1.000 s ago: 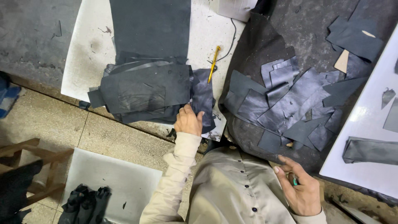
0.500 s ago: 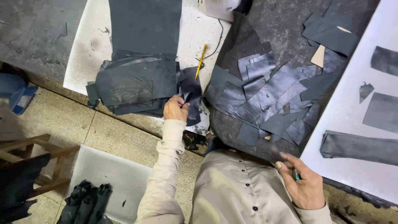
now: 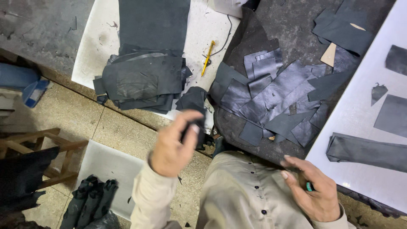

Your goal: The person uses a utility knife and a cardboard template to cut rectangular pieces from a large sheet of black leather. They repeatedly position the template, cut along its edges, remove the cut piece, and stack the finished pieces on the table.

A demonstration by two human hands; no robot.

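- Hands first, nearest to the camera: left hand [image 3: 171, 148] is lifted off the bench and pinches a dark leather scrap [image 3: 193, 106] between thumb and fingers; the scrap hangs at 12 o'clock from the hand.
- Right hand [image 3: 311, 191], at 4 o'clock in the view, is half curled around a small green tool [image 3: 309, 185]. The tool is mostly hidden, so I cannot tell what kind it is.
- Risk, in my judgement: the pinch takes only one edge of the scrap, so it may slip and fall to the tiled floor [image 3: 72, 123] below.
- Stack [image 3: 142, 82] of cut pieces, at 11 o'clock from the left hand, hangs over the edge of the white sheet [image 3: 93, 46]; a brush from the sleeve could pull the pieces down.
- Loose pieces [image 3: 275, 97], at 1 o'clock, overlap without order; one more scrap laid there may be mixed or lost.
- Yellow pencil [image 3: 207, 58], further at 12 o'clock, lies free and may roll if the sheet is pulled.
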